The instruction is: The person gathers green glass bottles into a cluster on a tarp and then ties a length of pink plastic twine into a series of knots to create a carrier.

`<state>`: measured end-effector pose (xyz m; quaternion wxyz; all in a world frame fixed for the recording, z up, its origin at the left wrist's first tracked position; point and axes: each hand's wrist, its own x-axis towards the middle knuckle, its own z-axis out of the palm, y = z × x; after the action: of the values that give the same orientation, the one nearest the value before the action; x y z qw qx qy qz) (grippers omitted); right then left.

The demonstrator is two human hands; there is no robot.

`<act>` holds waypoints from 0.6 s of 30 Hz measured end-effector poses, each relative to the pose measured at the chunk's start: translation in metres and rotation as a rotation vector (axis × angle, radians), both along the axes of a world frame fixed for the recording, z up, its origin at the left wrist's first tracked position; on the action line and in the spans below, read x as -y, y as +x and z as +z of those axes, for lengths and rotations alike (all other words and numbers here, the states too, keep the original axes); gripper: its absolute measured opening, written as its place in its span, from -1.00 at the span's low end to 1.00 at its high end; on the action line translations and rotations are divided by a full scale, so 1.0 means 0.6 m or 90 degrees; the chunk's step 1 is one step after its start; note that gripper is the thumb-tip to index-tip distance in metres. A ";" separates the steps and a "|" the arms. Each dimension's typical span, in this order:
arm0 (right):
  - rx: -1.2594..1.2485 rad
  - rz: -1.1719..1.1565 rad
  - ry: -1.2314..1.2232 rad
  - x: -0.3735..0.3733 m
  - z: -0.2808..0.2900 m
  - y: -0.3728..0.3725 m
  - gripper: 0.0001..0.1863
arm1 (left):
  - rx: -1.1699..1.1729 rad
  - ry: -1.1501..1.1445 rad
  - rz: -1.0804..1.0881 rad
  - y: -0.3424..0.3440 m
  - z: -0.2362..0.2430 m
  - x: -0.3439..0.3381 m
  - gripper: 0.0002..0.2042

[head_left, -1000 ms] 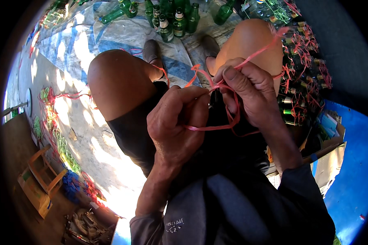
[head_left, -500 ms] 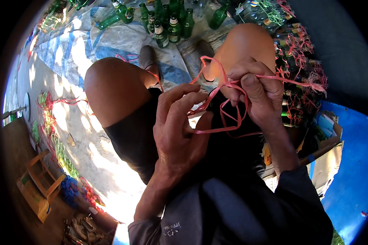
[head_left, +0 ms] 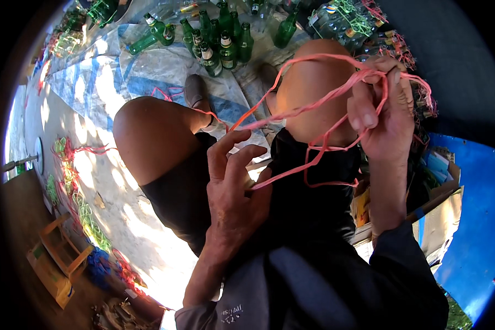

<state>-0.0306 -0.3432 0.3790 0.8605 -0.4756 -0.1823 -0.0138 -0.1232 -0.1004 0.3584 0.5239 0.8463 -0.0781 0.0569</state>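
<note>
The fingers of the right hand [head_left: 389, 113] are curled in, pinching a long, shiny pink plastic string [head_left: 291, 113]. A bit of it sticks out past that hand, to the right. The left hand [head_left: 231, 190] has its thumb and 2 fingers apart. A low strand of string runs to its thumb, but I cannot tell if the hidden fingers hold it. The string is between the hands, over 2 bare knees [head_left: 154, 135]. It goes from the left hand up and across to the right hand, in big, loose loops. The right hand is higher and farther from the body.

Past the knees, tall green glass bottles [head_left: 228, 52] stand close together on a white and blue plastic sheet [head_left: 115, 69]. Off to the left is a brown wooden chair [head_left: 80, 259]. On the right is a flat blue board [head_left: 478, 220].

Some bottles have pale labels, too small to read. The dark cloth shirt [head_left: 313, 275] has tiny pale letters, upside down.
</note>
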 end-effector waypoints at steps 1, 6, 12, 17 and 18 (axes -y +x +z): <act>-0.011 0.010 0.032 0.004 0.005 0.001 -0.65 | -0.012 0.012 -0.007 -0.001 -0.003 -0.002 -0.64; -0.036 0.074 0.107 0.030 0.021 0.006 -0.65 | -0.106 0.033 -0.063 -0.001 -0.010 0.000 -0.70; -0.025 0.090 0.142 0.066 0.031 0.016 -0.63 | -0.135 0.068 -0.114 0.003 -0.023 -0.002 -0.76; 0.011 0.108 0.180 0.087 0.049 0.023 -0.70 | -0.114 0.108 -0.122 0.008 -0.036 -0.012 -0.77; -0.001 0.075 0.194 0.088 0.053 0.021 -0.74 | -0.111 0.102 -0.124 0.009 -0.037 -0.014 -0.77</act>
<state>-0.0179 -0.3957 0.4107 0.9221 -0.3279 -0.2053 0.0098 -0.1180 -0.0920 0.3362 0.4626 0.8755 -0.1182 -0.0740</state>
